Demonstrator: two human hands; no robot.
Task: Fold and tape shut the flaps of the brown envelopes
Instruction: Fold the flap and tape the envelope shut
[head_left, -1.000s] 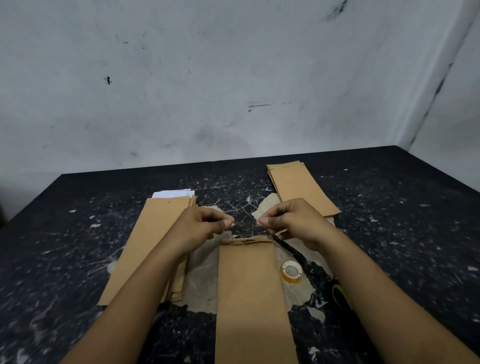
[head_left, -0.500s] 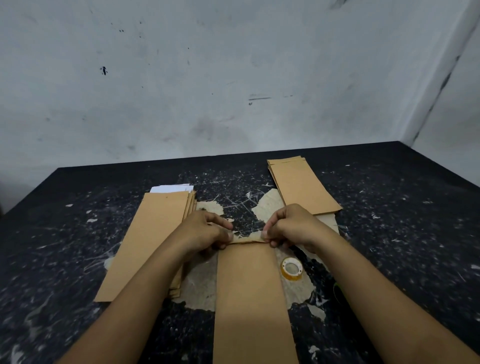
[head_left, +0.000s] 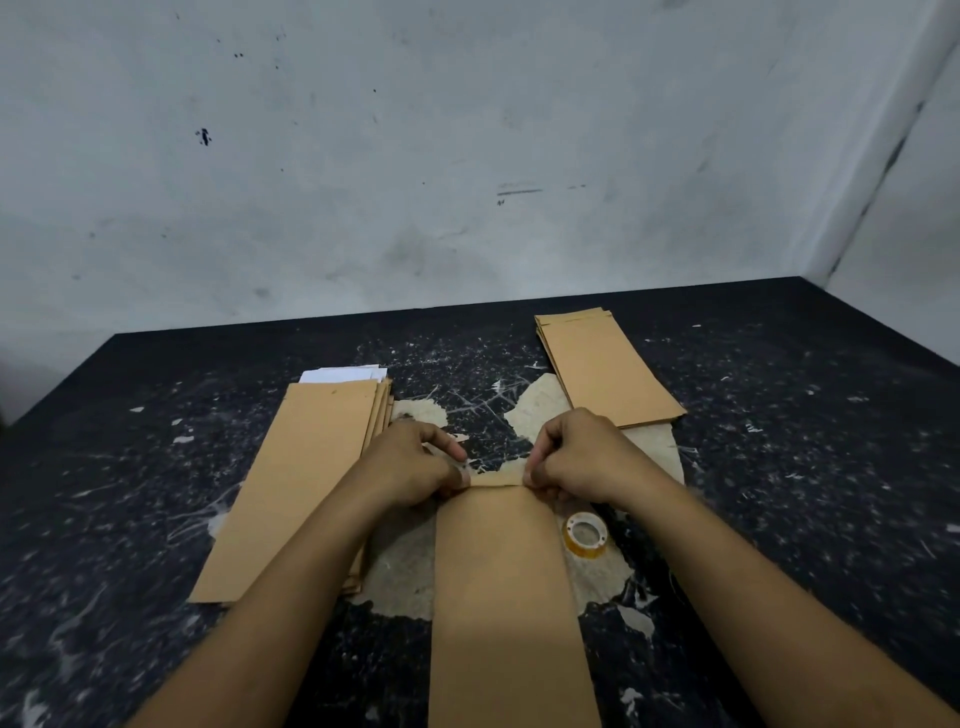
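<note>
a second ago our hands hovered above the envelope (head_left: 506, 597); now left hand (head_left: 415, 470) and right hand (head_left: 582, 462) pinch its flap (head_left: 496, 479) down. we judge the tape is being pressed on, though we can't see it.

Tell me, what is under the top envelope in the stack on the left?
Under the left stack's top envelope the edges of more brown envelopes show, and white paper sticks out at the far end. How many lie beneath is covered.

Beyond the fingers (head_left: 448, 441): black tabletop (head_left: 810, 415), scratched, surface layer worn through at centre. Behind it, scuffed grey-white wall (head_left: 415, 156); wall corner (head_left: 883, 171) at right.
</note>
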